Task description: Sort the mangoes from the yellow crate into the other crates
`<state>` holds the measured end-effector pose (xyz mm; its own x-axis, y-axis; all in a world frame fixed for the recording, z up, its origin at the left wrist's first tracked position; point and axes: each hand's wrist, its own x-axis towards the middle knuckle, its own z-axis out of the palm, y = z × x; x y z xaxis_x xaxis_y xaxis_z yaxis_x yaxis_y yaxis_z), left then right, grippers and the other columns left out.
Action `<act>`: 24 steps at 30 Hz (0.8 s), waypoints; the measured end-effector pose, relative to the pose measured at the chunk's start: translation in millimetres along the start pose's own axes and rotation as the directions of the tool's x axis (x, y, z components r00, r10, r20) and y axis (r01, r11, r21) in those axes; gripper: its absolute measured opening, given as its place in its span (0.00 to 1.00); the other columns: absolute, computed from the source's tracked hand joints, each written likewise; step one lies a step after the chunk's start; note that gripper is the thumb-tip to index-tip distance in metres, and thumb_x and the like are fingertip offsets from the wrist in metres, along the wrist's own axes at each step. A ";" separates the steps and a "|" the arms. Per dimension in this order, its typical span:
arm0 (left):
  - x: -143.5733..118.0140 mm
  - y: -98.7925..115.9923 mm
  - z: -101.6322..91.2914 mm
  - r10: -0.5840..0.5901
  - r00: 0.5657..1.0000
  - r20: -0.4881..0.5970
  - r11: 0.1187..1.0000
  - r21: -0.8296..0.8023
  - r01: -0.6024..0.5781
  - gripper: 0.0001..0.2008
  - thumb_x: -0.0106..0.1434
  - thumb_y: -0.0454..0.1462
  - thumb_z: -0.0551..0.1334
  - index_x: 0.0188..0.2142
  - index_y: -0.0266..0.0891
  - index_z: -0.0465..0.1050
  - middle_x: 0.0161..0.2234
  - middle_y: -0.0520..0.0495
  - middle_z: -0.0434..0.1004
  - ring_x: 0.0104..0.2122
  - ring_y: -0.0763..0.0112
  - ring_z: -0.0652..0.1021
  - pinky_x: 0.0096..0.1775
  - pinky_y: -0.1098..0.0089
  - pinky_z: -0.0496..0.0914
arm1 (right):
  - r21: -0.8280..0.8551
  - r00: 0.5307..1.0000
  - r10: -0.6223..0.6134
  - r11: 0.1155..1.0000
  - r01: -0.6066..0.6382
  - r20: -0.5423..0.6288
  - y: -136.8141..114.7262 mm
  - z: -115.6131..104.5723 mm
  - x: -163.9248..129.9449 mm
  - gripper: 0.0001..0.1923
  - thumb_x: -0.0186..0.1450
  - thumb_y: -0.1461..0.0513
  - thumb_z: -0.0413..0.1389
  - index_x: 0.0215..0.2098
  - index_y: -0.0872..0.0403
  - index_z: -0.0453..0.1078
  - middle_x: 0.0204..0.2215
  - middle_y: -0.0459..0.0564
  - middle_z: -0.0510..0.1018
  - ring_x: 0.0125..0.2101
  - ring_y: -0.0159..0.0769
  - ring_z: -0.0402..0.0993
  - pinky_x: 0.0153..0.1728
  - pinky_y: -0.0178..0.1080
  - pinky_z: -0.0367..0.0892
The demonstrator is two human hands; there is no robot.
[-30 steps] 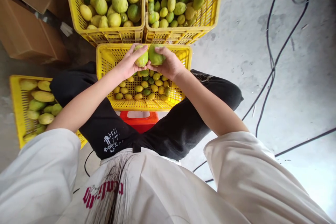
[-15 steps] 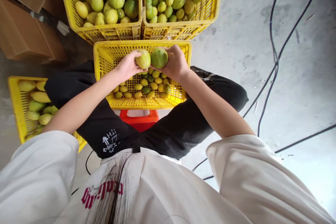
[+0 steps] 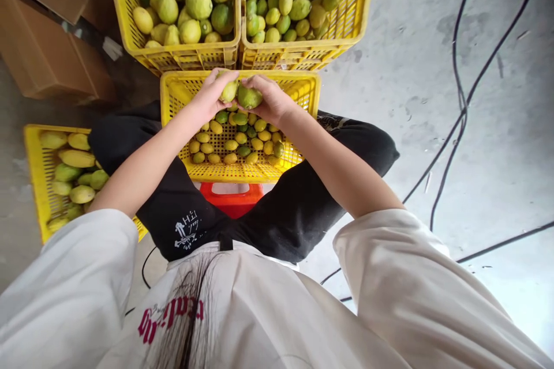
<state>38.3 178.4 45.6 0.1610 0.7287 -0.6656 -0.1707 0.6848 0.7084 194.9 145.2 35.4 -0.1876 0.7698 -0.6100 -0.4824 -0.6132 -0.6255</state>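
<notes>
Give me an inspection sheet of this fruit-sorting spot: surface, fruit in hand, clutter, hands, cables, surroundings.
Surface: bare grey concrete floor, stained.
Job's things: yellowish fruit in the left hand, greener fruit in the right, held side by side above the middle yellow crate, which holds small fruit.
Clutter: red stool under the person; nothing loose seen on the floor.
Hands: left hand and right hand each closed around one fruit.
Cables: black cables trail across the floor on the right.
Surroundings: two full crates ahead, another crate at left, cardboard boxes at upper left.
</notes>
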 end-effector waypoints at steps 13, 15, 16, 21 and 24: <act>-4.0 1.1 -10.3 -0.145 0.985 0.090 0.989 0.000 0.146 0.11 0.77 0.41 0.54 0.52 0.42 0.70 0.38 0.43 0.78 0.51 0.48 0.87 0.46 0.57 0.82 | 0.016 0.992 0.040 0.999 -0.038 -0.120 -7.7 -25.1 -2.3 0.17 0.71 0.47 0.70 0.43 0.45 0.70 0.42 0.46 0.85 0.62 0.53 0.82 0.63 0.57 0.83; -6.1 2.5 -12.6 -0.159 0.982 0.106 0.987 0.018 0.158 0.12 0.78 0.41 0.53 0.53 0.41 0.71 0.37 0.43 0.79 0.47 0.53 0.88 0.46 0.60 0.82 | 0.000 0.988 0.022 1.000 -0.023 -0.156 -9.2 -29.6 -3.1 0.17 0.71 0.47 0.70 0.44 0.45 0.72 0.44 0.46 0.86 0.62 0.54 0.83 0.61 0.57 0.84; -7.5 2.8 -13.5 -0.160 0.980 0.117 0.987 0.028 0.158 0.12 0.78 0.42 0.53 0.53 0.40 0.71 0.36 0.44 0.80 0.45 0.55 0.89 0.45 0.62 0.82 | 0.001 0.987 0.022 1.000 -0.022 -0.156 -9.2 -31.8 -4.2 0.17 0.70 0.47 0.70 0.45 0.45 0.72 0.44 0.46 0.86 0.61 0.54 0.83 0.61 0.57 0.84; -15.4 1.2 -15.6 -0.118 0.981 0.153 0.992 0.051 0.111 0.14 0.74 0.43 0.70 0.54 0.45 0.72 0.33 0.51 0.81 0.31 0.70 0.84 0.33 0.74 0.76 | 0.052 0.996 0.035 0.998 -0.031 -0.086 -4.6 -37.7 -13.7 0.18 0.66 0.52 0.74 0.45 0.46 0.73 0.42 0.48 0.84 0.57 0.51 0.83 0.64 0.54 0.83; -18.0 -1.2 -15.2 -0.103 0.985 0.141 0.994 0.046 0.097 0.15 0.74 0.42 0.72 0.55 0.48 0.70 0.32 0.54 0.80 0.28 0.72 0.82 0.29 0.76 0.71 | 0.047 0.997 0.027 0.999 -0.024 -0.077 -0.9 -36.6 -18.9 0.18 0.65 0.57 0.75 0.44 0.45 0.72 0.42 0.47 0.83 0.56 0.50 0.83 0.61 0.54 0.85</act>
<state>20.9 164.5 53.1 0.3136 0.6468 -0.6952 -0.1093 0.7519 0.6502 230.2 124.7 29.7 -0.1341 0.7369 -0.6626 -0.5176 -0.6223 -0.5872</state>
